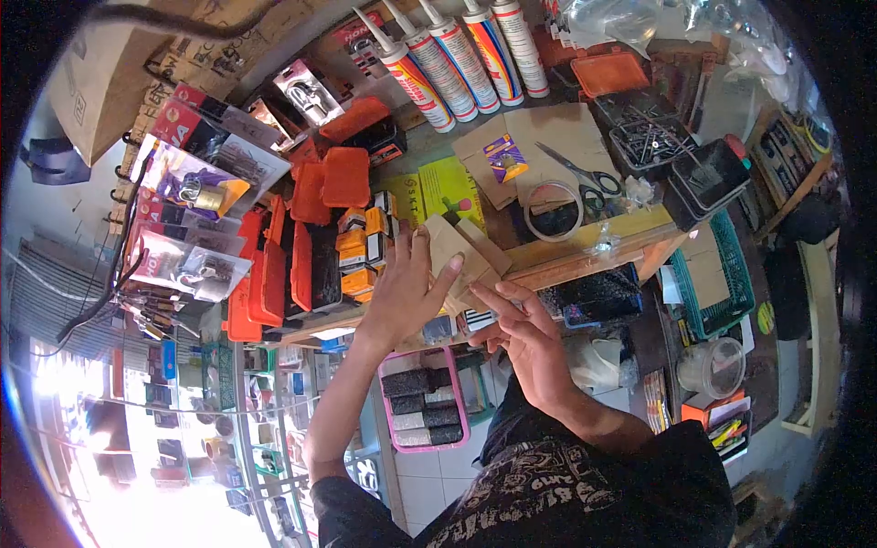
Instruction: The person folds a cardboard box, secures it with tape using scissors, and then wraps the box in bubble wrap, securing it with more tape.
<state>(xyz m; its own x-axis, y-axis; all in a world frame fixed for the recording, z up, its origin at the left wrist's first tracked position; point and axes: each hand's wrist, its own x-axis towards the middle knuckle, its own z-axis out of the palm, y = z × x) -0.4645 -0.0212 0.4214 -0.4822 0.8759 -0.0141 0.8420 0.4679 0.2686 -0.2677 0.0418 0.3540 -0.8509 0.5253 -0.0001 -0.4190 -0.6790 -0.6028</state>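
A piece of folded brown cardboard [461,256] is held at the front edge of the workbench. My left hand [402,288] grips it from the left, its thumb lying across the face and its fingers partly behind. My right hand [530,342] is at the lower right edge of the cardboard, with a fingertip touching or very close to it. The fingers of that hand are loosely bent and apart. Just behind the cardboard lies a yellow-green packet [448,190]. Small orange-and-black boxes [356,256] stand left of my left hand.
Scissors [585,173], a tape roll [553,210] and a purple-yellow packet [505,158] lie on the bench. Sealant tubes [457,68] stand behind. Orange-lidded cases [269,283] are at left, black trays of metal bits [649,137] at right. A pink crate [422,447] sits below.
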